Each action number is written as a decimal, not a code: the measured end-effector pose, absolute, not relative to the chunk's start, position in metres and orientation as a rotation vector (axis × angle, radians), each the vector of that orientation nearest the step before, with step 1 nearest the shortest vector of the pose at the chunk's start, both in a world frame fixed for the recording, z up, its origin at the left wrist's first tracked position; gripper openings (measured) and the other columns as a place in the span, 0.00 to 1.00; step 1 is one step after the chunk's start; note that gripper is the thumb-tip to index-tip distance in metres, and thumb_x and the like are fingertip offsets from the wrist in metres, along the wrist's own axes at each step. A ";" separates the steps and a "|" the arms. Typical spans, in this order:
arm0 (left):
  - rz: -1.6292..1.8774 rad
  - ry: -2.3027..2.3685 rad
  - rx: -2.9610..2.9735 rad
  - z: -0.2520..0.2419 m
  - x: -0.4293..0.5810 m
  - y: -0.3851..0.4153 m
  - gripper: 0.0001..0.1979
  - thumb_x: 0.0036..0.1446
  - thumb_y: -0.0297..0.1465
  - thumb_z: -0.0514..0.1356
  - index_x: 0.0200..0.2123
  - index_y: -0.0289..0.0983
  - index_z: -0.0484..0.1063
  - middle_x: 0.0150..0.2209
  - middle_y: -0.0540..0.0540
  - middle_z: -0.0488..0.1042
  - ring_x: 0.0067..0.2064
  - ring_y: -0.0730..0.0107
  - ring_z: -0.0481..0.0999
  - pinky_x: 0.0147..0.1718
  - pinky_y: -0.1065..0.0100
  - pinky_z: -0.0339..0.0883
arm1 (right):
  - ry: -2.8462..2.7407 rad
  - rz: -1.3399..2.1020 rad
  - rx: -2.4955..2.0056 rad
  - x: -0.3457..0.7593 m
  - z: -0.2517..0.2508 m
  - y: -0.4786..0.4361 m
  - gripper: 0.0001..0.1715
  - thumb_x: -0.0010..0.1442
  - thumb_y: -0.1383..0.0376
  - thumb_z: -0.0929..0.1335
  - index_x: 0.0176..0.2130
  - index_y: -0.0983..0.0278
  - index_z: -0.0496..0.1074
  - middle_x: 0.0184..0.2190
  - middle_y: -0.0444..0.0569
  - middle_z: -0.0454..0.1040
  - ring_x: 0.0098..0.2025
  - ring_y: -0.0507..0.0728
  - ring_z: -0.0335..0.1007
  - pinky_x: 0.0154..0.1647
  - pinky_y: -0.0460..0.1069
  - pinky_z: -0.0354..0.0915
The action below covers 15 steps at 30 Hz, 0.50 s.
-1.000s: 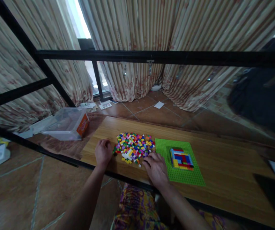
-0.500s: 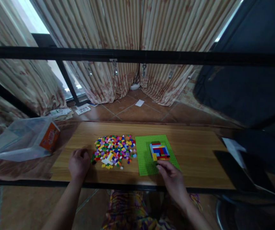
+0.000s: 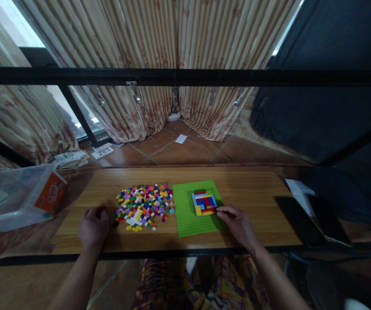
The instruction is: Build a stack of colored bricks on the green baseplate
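Observation:
A green baseplate (image 3: pixel 185 219) lies on the wooden table (image 3: pixel 256 193), and a small block of stacked coloured bricks (image 3: pixel 203 203) stands on it. My right hand (image 3: pixel 239 223) rests at the plate's right edge, fingers pinched together at the block's lower right corner; what they pinch is too small to make out. Left of the plate spreads a pile of loose coloured bricks (image 3: pixel 142 206). My left hand (image 3: pixel 93 226) sits curled on the table just left of that pile, with nothing visible in it.
A clear plastic tub (image 3: pixel 14 196) with an orange label stands off the table's left end. Dark flat things (image 3: pixel 313 219) and a white paper (image 3: pixel 297 189) lie at the right end. A black bar (image 3: pixel 185 76) crosses the view; curtains hang behind.
My right hand left the brick pile and went right to the stacked block on the baseplate. The view swung right. My left hand stayed beside the pile.

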State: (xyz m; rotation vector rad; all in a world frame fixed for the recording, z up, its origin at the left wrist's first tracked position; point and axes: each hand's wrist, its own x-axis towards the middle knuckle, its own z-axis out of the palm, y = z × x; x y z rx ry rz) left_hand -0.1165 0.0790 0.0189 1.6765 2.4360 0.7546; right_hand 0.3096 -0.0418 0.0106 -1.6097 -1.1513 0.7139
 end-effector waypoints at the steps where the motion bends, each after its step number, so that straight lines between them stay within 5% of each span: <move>1: 0.745 2.440 1.670 0.019 -0.116 0.079 0.14 0.55 0.33 0.53 0.40 0.37 0.76 0.45 0.38 0.74 0.41 0.56 0.75 0.37 0.59 0.69 | -1.145 0.731 -1.607 0.310 0.011 -0.041 0.15 0.51 0.53 0.72 0.33 0.61 0.80 0.34 0.49 0.79 0.38 0.58 0.74 0.42 0.53 0.68; 15: 0.781 2.427 1.639 0.017 -0.116 0.079 0.15 0.56 0.34 0.54 0.41 0.36 0.76 0.46 0.39 0.74 0.44 0.56 0.74 0.42 0.58 0.69 | -0.879 0.964 -1.600 0.313 0.020 -0.031 0.16 0.40 0.56 0.76 0.29 0.64 0.77 0.25 0.44 0.76 0.28 0.52 0.68 0.31 0.48 0.63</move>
